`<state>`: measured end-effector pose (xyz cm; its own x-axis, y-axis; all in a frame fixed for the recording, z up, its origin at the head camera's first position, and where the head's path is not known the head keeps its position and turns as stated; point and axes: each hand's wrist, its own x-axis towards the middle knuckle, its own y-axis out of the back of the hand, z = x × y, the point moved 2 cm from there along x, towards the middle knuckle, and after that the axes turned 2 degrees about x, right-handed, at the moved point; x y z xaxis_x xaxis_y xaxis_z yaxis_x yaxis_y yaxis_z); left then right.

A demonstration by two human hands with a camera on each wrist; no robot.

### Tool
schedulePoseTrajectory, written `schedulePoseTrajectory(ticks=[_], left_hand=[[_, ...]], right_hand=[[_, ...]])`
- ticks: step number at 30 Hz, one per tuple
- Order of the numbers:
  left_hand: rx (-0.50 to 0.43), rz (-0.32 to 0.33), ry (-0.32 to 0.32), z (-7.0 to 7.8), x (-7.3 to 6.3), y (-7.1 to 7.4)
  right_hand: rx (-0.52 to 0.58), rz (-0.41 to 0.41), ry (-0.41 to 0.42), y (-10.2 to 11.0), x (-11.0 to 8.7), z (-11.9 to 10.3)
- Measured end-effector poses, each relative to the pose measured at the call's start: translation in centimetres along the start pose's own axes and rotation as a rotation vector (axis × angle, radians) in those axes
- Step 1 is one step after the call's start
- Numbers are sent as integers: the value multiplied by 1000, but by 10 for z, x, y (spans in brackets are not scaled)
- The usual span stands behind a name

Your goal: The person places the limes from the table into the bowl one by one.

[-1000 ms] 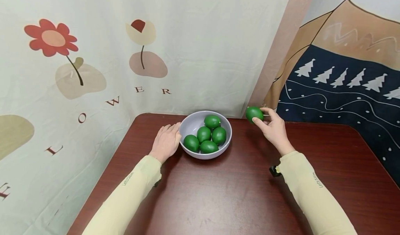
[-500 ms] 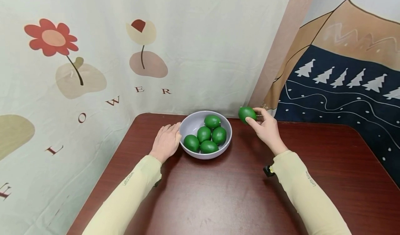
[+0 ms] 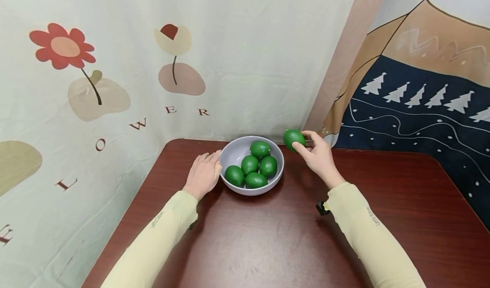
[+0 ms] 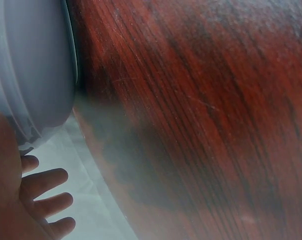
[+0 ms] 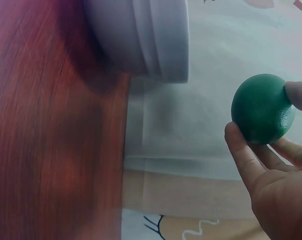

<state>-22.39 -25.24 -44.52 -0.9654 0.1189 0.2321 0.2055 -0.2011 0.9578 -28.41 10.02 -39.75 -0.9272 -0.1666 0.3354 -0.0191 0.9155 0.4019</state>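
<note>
A grey-lilac bowl (image 3: 232, 152) stands near the table's back edge with several green limes (image 3: 256, 180) inside. My left hand (image 3: 203, 174) rests against the bowl's left side, fingers straight; in the left wrist view those fingers (image 4: 46, 182) extend beside the bowl's outer wall (image 4: 38, 65). My right hand (image 3: 320, 157) pinches another green lime (image 3: 294, 140) between thumb and fingers, raised above the table just right of the bowl's rim. The right wrist view shows the held lime (image 5: 262, 108) at the fingertips, apart from the bowl (image 5: 141, 35).
The dark red wooden table (image 3: 245, 237) has its back edge against a pale curtain (image 3: 260, 58) printed with flowers and letters. To the right hangs a dark blue cloth (image 3: 417, 122) with white trees.
My right hand has moved left with the lime, closer to the bowl's rim. The left hand and the bowl have stayed in place.
</note>
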Motion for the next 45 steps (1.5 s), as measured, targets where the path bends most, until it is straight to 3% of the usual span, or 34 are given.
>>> schedulePoseTrajectory(ticks=[28, 45], left_hand=[[-14, -10, 4, 1, 0, 1], [-4, 14, -9, 2, 0, 1]], right_hand=[[46, -65, 31, -47, 6, -28], [10, -120, 22, -74, 6, -34]])
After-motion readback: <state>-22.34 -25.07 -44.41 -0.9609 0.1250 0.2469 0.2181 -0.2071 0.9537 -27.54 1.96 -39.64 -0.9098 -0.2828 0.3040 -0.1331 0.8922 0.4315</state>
